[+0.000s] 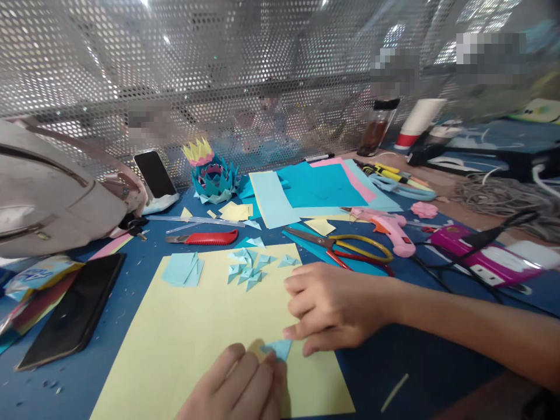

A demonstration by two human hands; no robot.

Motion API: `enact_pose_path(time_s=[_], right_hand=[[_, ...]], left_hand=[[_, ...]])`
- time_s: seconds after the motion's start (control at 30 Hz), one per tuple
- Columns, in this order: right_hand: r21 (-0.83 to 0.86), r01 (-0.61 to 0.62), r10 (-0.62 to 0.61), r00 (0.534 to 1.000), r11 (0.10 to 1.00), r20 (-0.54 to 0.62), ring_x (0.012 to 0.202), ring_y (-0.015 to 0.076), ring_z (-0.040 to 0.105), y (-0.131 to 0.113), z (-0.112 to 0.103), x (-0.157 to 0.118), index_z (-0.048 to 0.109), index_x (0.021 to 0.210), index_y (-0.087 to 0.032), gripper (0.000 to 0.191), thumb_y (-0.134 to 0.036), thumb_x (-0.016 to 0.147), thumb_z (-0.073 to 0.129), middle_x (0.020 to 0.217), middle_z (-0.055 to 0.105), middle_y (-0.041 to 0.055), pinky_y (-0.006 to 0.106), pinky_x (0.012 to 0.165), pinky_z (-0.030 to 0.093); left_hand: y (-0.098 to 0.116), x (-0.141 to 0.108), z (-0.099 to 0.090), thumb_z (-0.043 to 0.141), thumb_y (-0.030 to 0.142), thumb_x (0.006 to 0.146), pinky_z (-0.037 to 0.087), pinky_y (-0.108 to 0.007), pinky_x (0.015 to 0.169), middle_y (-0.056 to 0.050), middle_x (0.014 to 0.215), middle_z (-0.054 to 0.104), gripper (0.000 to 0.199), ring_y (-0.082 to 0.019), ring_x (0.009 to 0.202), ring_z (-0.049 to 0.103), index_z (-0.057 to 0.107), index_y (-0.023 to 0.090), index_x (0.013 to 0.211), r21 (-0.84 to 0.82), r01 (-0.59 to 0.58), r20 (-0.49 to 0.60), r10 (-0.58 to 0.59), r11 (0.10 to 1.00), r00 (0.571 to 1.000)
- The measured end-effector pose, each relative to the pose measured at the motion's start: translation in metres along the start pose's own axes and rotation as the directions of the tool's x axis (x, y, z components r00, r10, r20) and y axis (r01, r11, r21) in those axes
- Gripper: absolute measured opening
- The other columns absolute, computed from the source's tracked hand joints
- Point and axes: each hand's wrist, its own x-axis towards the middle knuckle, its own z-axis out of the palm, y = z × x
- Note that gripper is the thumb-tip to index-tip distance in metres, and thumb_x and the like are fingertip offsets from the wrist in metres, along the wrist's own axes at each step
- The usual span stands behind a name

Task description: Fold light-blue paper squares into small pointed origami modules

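Observation:
Near the front of a yellow paper sheet (210,326), my left hand (245,385) pinches a light-blue folded paper triangle (280,349). My right hand (336,306) is just right of it, fingers bent and thumb apart from the index finger, holding nothing I can see. Its index fingertip is close to the triangle's upper corner; whether they touch is unclear. Farther up the sheet lie several small folded blue paper pieces (247,271), with a stack of light-blue paper squares (181,269) to their left.
Beyond the sheet lie a red utility knife (212,237), scissors (341,245) and blue paper sheets (324,186). A pink glue gun (389,227) and a purple power strip (485,256) are on the right. A paper lotus (214,178) stands behind. At left are a phone (79,309) and a backpack (56,192).

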Motion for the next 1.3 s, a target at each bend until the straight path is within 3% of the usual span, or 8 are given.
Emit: enact_pose_path(time_s=[0.17,0.3,0.47,0.67,0.87,0.97,1.07,1.3], right_hand=[[0.001,-0.011,0.011,0.996,1.0,-0.087,0.065,0.018,0.04,-0.005,0.007,0.002,0.074,0.094,-0.017,0.041,-0.045,0.106,0.048,0.062,0.055,0.0006,0.034,0.058,0.025],[-0.036,-0.111,0.106,0.989,0.993,-0.107,0.071,0.0172,0.045,-0.011,0.017,0.006,0.071,0.093,-0.016,0.044,-0.051,0.106,0.046,0.072,0.058,0.0018,0.032,0.06,0.027],[0.148,-0.252,0.263,0.963,0.956,-0.06,0.075,0.016,0.049,-0.012,0.023,0.006,0.066,0.088,-0.015,0.035,-0.039,0.106,0.049,0.078,0.062,0.0031,0.027,0.067,0.036],[0.316,-0.356,0.39,0.92,0.879,-0.049,0.076,0.0141,0.052,-0.013,0.021,0.007,0.066,0.086,-0.016,0.022,-0.032,0.1,0.059,0.075,0.062,0.0006,0.025,0.07,0.039],[0.437,-0.384,0.452,0.89,0.813,-0.059,0.077,0.0146,0.055,-0.019,0.02,0.009,0.07,0.091,-0.015,0.035,-0.042,0.104,0.052,0.077,0.066,0.0033,0.026,0.07,0.04],[0.456,-0.378,0.459,0.885,0.806,-0.079,0.075,0.0141,0.055,-0.02,0.021,0.009,0.07,0.089,-0.015,0.041,-0.051,0.101,0.055,0.075,0.065,0.0022,0.025,0.069,0.04],[0.429,-0.391,0.471,0.877,0.814,-0.093,0.074,0.0134,0.053,-0.02,0.024,0.01,0.069,0.084,-0.015,0.036,-0.046,0.1,0.06,0.074,0.063,0.0013,0.025,0.068,0.038],[0.458,-0.437,0.514,0.856,0.774,-0.053,0.072,0.013,0.052,-0.021,0.025,0.01,0.066,0.074,-0.016,0.034,-0.041,0.098,0.066,0.069,0.058,-0.0003,0.024,0.066,0.037]], left_hand=[[-0.007,0.005,-0.001,0.042,0.011,0.104,0.044,-0.034,0.074,-0.004,0.088,0.071,0.024,-0.018,0.075,0.064,0.066,0.015,0.101,-0.101,0.149,0.033,-0.146,0.984,0.989],[-0.014,0.006,0.005,0.045,0.02,0.103,0.038,-0.033,0.067,-0.002,0.078,0.063,0.019,-0.018,0.068,0.054,0.062,0.018,0.096,-0.283,0.248,0.042,-0.247,0.927,0.968],[-0.019,0.008,0.012,0.057,0.023,0.099,0.039,-0.031,0.069,0.001,0.081,0.063,0.006,-0.017,0.069,0.055,0.056,0.021,0.094,-0.488,0.409,0.145,-0.391,0.771,0.909],[-0.021,0.014,0.008,0.062,0.014,0.092,0.041,-0.027,0.066,0.004,0.078,0.064,0.01,-0.015,0.069,0.059,0.058,0.023,0.092,-0.514,0.487,0.182,-0.465,0.706,0.867],[-0.018,0.014,0.009,0.061,0.013,0.087,0.046,-0.025,0.065,0.003,0.077,0.068,0.012,-0.016,0.073,0.062,0.062,0.024,0.086,-0.602,0.615,0.272,-0.594,0.509,0.757],[-0.015,0.012,0.013,0.061,0.01,0.084,0.049,-0.024,0.061,0.003,0.071,0.067,0.014,-0.017,0.073,0.063,0.062,0.024,0.085,-0.627,0.645,0.305,-0.625,0.436,0.719],[-0.012,0.01,0.017,0.061,0.008,0.083,0.049,-0.021,0.054,0.003,0.067,0.064,0.015,-0.014,0.065,0.062,0.061,0.023,0.085,-0.648,0.65,0.315,-0.638,0.395,0.702],[-0.011,0.013,0.016,0.06,0.011,0.082,0.05,-0.02,0.053,0.001,0.07,0.065,0.011,-0.014,0.064,0.062,0.063,0.022,0.085,-0.671,0.637,0.294,-0.652,0.38,0.699]])
